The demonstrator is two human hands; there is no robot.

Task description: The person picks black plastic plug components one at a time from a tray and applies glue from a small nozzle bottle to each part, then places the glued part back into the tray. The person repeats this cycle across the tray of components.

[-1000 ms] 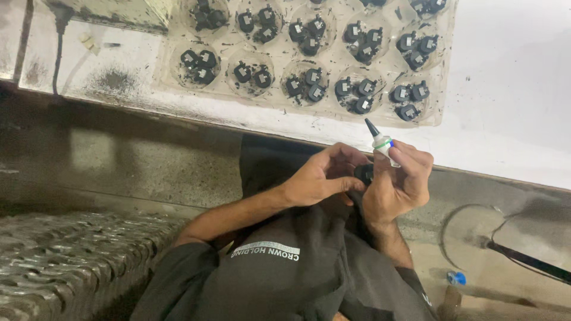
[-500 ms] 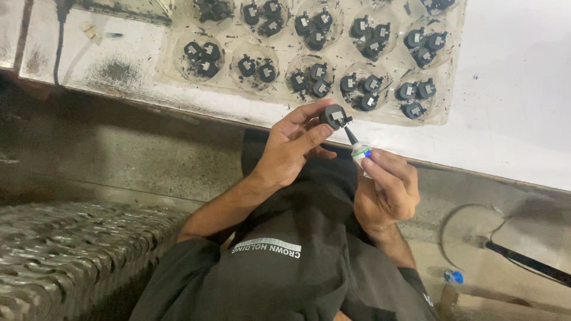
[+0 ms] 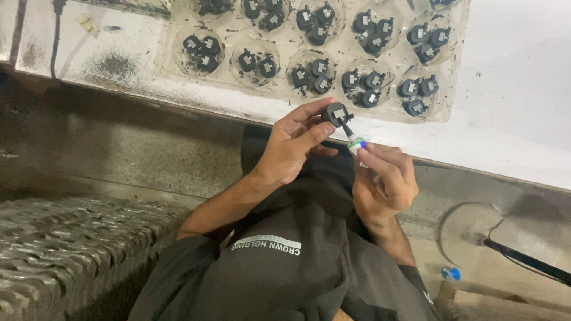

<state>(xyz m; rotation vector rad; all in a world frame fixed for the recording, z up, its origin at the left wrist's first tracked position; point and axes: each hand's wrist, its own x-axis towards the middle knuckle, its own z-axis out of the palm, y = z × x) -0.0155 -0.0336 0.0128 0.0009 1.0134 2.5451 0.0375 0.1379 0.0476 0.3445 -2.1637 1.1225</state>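
Two bare hands are at work over a dark lap, and between them sit two things: one small black part [image 3: 336, 113] and one slim applicator bottle [image 3: 357, 144]. The left hand [image 3: 292, 148] pinches the black part at its fingertips, thumb below and fingers curled over the top, raised just short of the table's edge. The right hand [image 3: 385, 181] is wrapped closed around the bottle, whose thin dark nozzle points up toward eleven o'clock and meets the underside of the part.

The part is round and stubby, matte black, with a small pale square patch on its upper face and a short nub on its right side. The bottle shows a white collar with a green and blue band below the nozzle; its body is hidden in the fist.

At twelve o'clock from the hands, one clear plastic tray [image 3: 458, 71] lies on the white table [image 3: 517, 107], its round wells each holding two or three like black parts; nine wells show fully or nearly so, others are cut off at the top. At five o'clock a small blue cap [image 3: 451, 273] lies low on the floor.
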